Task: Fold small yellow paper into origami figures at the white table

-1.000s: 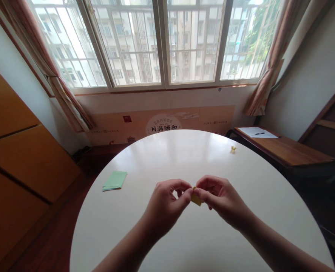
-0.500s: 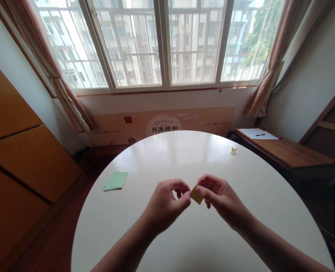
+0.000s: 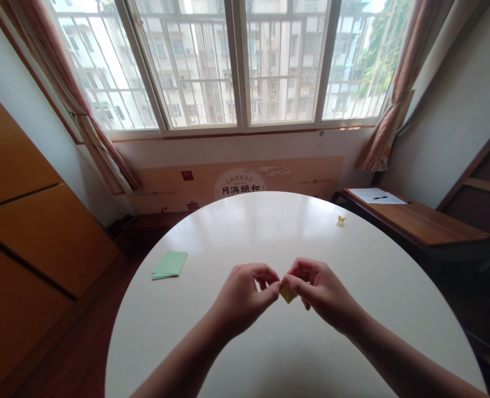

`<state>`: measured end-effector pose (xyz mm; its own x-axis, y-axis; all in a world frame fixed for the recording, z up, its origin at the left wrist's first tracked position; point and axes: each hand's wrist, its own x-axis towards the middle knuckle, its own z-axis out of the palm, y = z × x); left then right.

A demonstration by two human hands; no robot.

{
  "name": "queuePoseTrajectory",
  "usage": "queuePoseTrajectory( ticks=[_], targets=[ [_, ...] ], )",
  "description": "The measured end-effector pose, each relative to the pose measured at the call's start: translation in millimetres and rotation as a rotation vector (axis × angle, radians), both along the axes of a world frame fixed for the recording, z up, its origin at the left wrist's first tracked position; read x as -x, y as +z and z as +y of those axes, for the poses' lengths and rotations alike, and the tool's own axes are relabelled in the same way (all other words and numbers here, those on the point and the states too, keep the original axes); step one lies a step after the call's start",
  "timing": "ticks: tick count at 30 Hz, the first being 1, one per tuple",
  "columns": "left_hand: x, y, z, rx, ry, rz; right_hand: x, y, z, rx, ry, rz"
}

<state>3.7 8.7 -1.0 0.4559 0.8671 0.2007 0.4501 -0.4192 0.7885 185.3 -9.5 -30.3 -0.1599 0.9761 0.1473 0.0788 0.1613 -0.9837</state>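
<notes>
Between my two hands, above the white round table (image 3: 178, 342), is a small folded piece of yellow paper (image 3: 288, 294). My left hand (image 3: 253, 290) pinches its left corner with thumb and forefinger. The thumb and fingers of my right hand (image 3: 313, 282) are closed on its upper right side and cover part of it. One pointed corner of the paper hangs down below the fingertips. The finer folds are too small to make out.
A stack of green paper sheets (image 3: 170, 265) lies at the table's left. Near the far right edge stands a tiny yellow folded paper figure (image 3: 341, 221). Beyond it, a wooden desk (image 3: 435, 221) carries a white sheet (image 3: 373, 195) and a dark pen (image 3: 380, 197).
My right hand has shifted slightly left, so its fingertips now nearly meet those of my left hand. More of the yellow paper's top is covered.
</notes>
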Motion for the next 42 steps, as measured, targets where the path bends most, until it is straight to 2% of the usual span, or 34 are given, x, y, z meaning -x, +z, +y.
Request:
queuePoseTrajectory(
  ticks=[4,10,18,25,29,33,35,39,42],
  targets=[
    [1,1.2,1,0.011,0.003,-0.015,-5,3.4,2,0.01,0.044,-0.055],
    [2,2.9,3,0.094,-0.03,-0.025,-7,7.4,2,-0.063,0.043,-0.145],
    [-2,-1.7,2,0.075,-0.025,-0.017,1,-0.5,0,-0.094,0.015,-0.125],
    [-1,0.5,3,0.117,-0.029,-0.033,3,4.3,-4,-0.107,-0.021,-0.129],
    [5,-0.9,10,0.151,0.005,-0.032,-9,3.2,3,-0.058,-0.104,-0.021],
    [11,-6.4,20,0.169,0.081,-0.118,-21,-2.0,15,0.002,-0.22,0.137],
    [10,-10.3,21,0.187,0.077,-0.176,-20,-4.9,18,0.035,-0.209,0.159],
    [2,-17.4,17,0.299,-0.024,-0.254,-9,-8.4,14,0.055,-0.141,0.154],
    [-6,-19.8,13,0.372,-0.029,-0.271,-3,-8.3,11,0.051,-0.108,0.155]
  ],
)
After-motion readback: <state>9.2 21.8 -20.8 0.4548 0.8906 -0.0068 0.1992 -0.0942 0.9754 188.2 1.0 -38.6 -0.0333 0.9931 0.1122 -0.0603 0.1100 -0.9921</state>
